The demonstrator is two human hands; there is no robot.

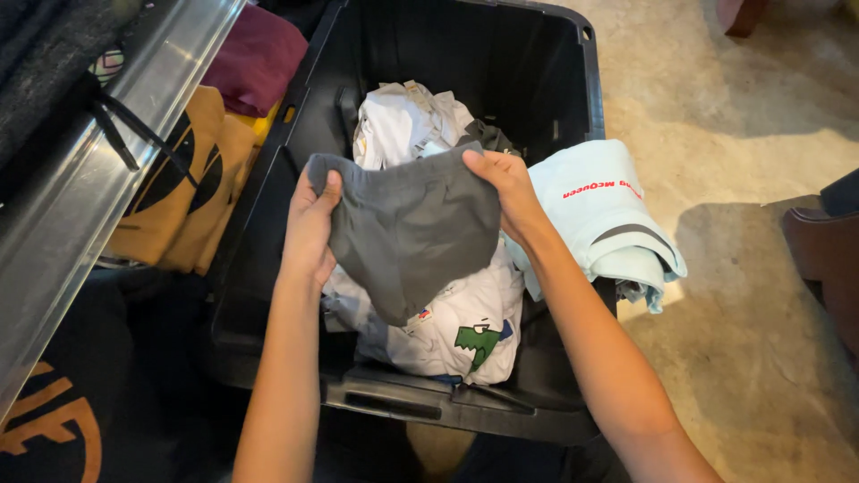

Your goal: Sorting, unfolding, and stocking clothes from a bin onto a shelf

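— Both forearms come up from the bottom edge; what do the hands hold?
— Left hand point(310, 228) and right hand point(508, 190) each pinch a top corner of the grey garment point(407, 228), fingers closed on it, above the black bin point(537, 72).
— Around it?
— White clothes point(407, 121) lie underneath, a pale blue shirt point(608, 224) drapes over the right rim, and tan shirts point(192, 192) lie to the left.

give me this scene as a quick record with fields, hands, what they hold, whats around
left hand: pinches one top corner of the grey garment
right hand: pinches the other top corner
garment: held spread above the black bin
in bin: white clothes, white piece with green dinosaur print
on bin rim: folded pale blue top, right side
left of bin: mustard clothes, maroon cloth
floor: beige concrete
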